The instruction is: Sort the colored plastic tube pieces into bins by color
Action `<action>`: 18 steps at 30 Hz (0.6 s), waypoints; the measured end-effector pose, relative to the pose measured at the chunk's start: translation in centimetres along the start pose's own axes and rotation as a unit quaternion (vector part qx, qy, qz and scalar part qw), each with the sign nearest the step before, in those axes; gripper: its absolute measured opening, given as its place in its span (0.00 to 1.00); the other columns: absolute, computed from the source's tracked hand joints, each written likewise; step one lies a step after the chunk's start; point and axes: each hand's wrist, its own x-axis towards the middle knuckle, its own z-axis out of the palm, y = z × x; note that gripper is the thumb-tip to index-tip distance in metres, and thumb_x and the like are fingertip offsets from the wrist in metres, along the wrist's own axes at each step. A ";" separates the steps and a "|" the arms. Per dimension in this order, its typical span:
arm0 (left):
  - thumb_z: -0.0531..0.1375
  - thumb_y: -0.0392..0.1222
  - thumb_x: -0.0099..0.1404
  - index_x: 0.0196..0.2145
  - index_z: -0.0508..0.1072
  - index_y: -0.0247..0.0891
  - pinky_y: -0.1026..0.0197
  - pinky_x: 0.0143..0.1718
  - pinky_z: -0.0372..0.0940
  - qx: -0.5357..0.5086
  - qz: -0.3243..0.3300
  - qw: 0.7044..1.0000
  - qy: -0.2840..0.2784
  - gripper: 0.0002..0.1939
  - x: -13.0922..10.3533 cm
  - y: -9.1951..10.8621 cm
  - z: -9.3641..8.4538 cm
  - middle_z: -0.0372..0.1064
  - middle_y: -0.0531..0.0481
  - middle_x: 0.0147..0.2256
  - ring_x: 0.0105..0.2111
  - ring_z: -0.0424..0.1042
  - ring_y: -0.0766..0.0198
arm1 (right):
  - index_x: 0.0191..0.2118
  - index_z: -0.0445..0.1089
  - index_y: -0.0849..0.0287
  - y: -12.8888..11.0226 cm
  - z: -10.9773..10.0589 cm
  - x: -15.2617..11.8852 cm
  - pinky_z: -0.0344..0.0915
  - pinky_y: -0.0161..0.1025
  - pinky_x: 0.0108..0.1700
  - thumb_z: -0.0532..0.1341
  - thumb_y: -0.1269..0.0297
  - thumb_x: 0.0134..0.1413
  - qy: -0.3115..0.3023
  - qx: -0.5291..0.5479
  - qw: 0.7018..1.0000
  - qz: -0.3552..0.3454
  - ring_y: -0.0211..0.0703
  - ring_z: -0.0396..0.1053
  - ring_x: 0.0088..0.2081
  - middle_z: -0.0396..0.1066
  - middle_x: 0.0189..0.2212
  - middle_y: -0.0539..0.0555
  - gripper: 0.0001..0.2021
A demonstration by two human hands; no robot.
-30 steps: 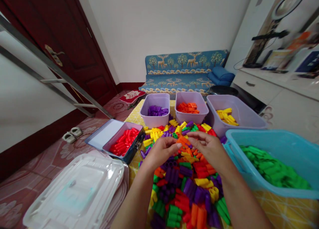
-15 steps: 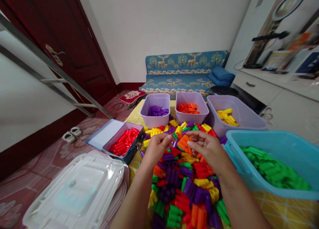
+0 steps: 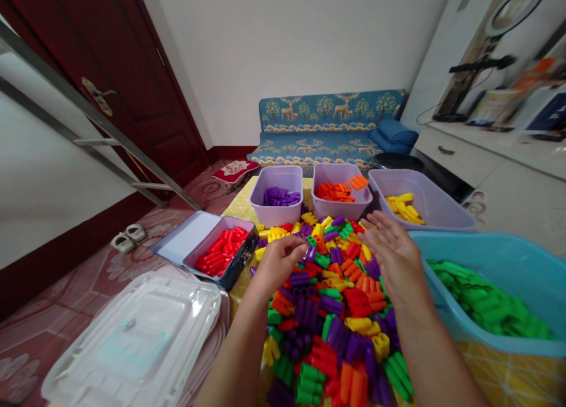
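Left hand (image 3: pixel 278 262), fingers curled narrowly onto the heap of small rigid plastic tube blocks (image 3: pixel 329 304) on the surface; whether they pinch one cannot be told. Right hand (image 3: pixel 393 253) is spread wide and empty. An orange plastic block (image 3: pixel 358 181) hangs above the middle lilac plastic bin (image 3: pixel 340 205), beyond the heap. Blocks appear light, stiff and smooth; best pinched across the ribbed sides.

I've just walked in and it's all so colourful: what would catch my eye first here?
First, the heap of mixed plastic blocks in red, purple, yellow, green and orange, spread across the middle of the table. The left hand and the right hand, palm open, hover over it. At the far edge three lilac bins hold sorted colours, an orange block at the middle bin; a blue tub of green blocks sits right.
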 end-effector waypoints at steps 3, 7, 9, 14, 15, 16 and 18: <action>0.60 0.46 0.61 0.39 0.77 0.35 0.62 0.35 0.64 0.055 0.001 0.998 -0.024 0.13 -0.3 0.5 0.4 0.76 0.46 0.35 0.34 0.73 0.59 | 0.52 0.67 0.56 1.5 -0.5 0.4 0.66 0.52 0.54 0.65 0.57 0.49 -0.028 -0.128 0.991 0.003 0.53 0.66 0.56 0.68 0.53 0.61 0.23; 0.62 0.42 0.59 0.42 0.77 0.37 0.55 0.45 0.64 0.150 0.034 0.987 0.053 0.13 0.0 0.0 0.8 0.75 0.42 0.42 0.42 0.72 0.53 | 0.51 0.68 0.60 3.9 -1.1 0.9 0.60 0.58 0.57 0.62 0.60 0.50 -0.057 -0.324 0.941 -0.082 0.56 0.64 0.56 0.67 0.53 0.64 0.22; 0.62 0.40 0.58 0.46 0.76 0.37 0.51 0.50 0.62 0.196 0.054 0.976 0.078 0.17 0.3 -0.7 0.9 0.73 0.40 0.46 0.46 0.71 0.51 | 0.53 0.67 0.61 4.8 -1.1 0.9 0.58 0.57 0.59 0.61 0.62 0.50 -0.081 -0.362 0.924 -0.092 0.55 0.64 0.56 0.68 0.53 0.64 0.23; 0.59 0.34 0.58 0.50 0.73 0.36 0.54 0.46 0.66 0.217 0.039 0.974 0.045 0.21 0.8 -2.2 1.2 0.72 0.42 0.45 0.42 0.72 0.56 | 0.58 0.62 0.58 5.6 0.7 -0.7 0.68 0.49 0.49 0.58 0.69 0.50 -0.201 -0.336 0.920 0.012 0.46 0.73 0.43 0.72 0.48 0.60 0.26; 0.58 0.33 0.58 0.51 0.72 0.36 0.56 0.44 0.67 0.210 0.031 0.977 0.030 0.22 0.8 -2.3 1.3 0.73 0.43 0.44 0.39 0.73 0.58 | 0.59 0.61 0.57 5.5 1.3 -1.2 0.68 0.49 0.48 0.58 0.70 0.49 -0.219 -0.340 0.914 0.022 0.46 0.73 0.41 0.71 0.49 0.60 0.28; 0.58 0.32 0.58 0.53 0.71 0.37 0.57 0.41 0.67 0.204 0.025 0.979 0.013 0.24 0.7 -2.3 1.4 0.73 0.43 0.43 0.36 0.73 0.60 | 0.60 0.60 0.57 5.4 1.8 -1.6 0.68 0.49 0.48 0.59 0.70 0.48 -0.234 -0.346 0.909 0.024 0.46 0.72 0.41 0.71 0.50 0.60 0.30; 0.58 0.32 0.57 0.57 0.67 0.37 0.58 0.41 0.67 0.206 0.025 0.978 -0.013 0.28 0.6 -2.3 1.6 0.74 0.44 0.41 0.35 0.73 0.60 | 0.61 0.59 0.56 5.0 2.6 -2.3 0.67 0.49 0.49 0.60 0.71 0.45 -0.251 -0.342 0.905 0.015 0.48 0.71 0.43 0.68 0.53 0.60 0.33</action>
